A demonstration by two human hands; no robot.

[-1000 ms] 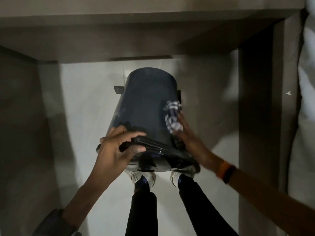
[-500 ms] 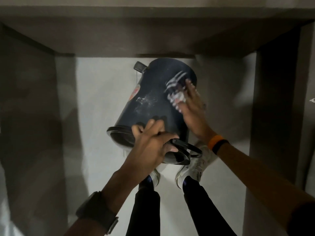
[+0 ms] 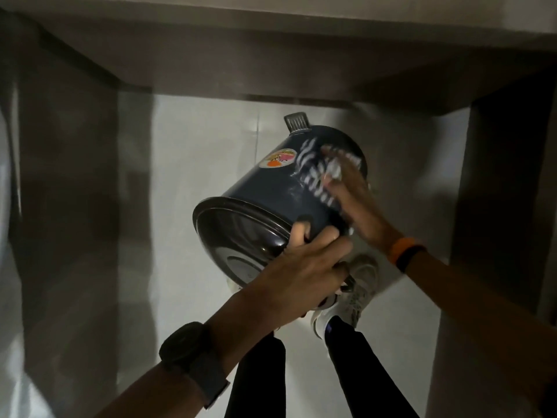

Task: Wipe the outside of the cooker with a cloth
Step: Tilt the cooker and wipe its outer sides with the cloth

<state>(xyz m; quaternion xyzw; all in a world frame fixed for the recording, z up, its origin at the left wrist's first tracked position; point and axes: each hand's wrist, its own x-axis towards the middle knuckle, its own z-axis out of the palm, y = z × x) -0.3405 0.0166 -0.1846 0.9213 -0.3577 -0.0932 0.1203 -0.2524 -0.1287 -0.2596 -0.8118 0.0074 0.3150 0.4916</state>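
A dark blue cooker (image 3: pixel 265 191) is held in the air, tipped on its side with its base facing down-left and a colourful sticker on its wall. My left hand (image 3: pixel 301 273) grips the cooker's bottom rim from below. My right hand (image 3: pixel 349 200) presses a white striped cloth (image 3: pixel 316 173) flat against the upper right of the cooker's wall. The cloth is blurred by motion. A grey handle (image 3: pixel 297 122) sticks out at the cooker's far end.
Below me is a pale tiled floor (image 3: pixel 196 164) with my white shoes (image 3: pixel 352 297) and dark trousers. A grey ledge (image 3: pixel 271 55) runs across the top. Dark walls close in on the left and right (image 3: pixel 497 176).
The cooker has turned and tipped further to the left, showing its sticker and base. My right hand has slid the cloth over the wall toward the far end. My left hand shifted along the rim.
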